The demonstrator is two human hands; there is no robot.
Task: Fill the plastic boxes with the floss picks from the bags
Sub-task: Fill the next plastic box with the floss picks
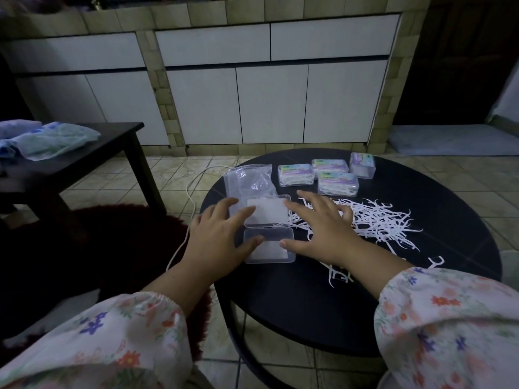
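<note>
Left hand [222, 234] is spread flat with its fingers straight, resting on the left edge of the open clear plastic hinged box [268, 230], fingertips touching both halves. Right hand [325, 226] is also splayed out, fingers apart and holding nothing, thumb touching the right edge of the box's near half while the other fingers reach over the near-left end of the loose pile of white floss picks [376, 220].

Looks like the person is at the start of filling this box: it's lying open and looks empty, both halves showing just a pale frosted panel. Next move is probably gathering a bunch of picks with the right hand and getting them lined up so they sit flat in the tray, while the left keeps the light box from sliding on the round black table [309, 310]. The picks are tangled and pointing every which way, so squaring them up will be the fiddly bit.

The pile is spread over the right middle of the table, with a few strays nearer the person. On the far side sit four filled clear boxes with colourful labels [325, 175], clustered close together, so a good chunk seems done. An empty-looking clear plastic zip bag [250, 181] lies just beyond the open box, to the far left.
</note>
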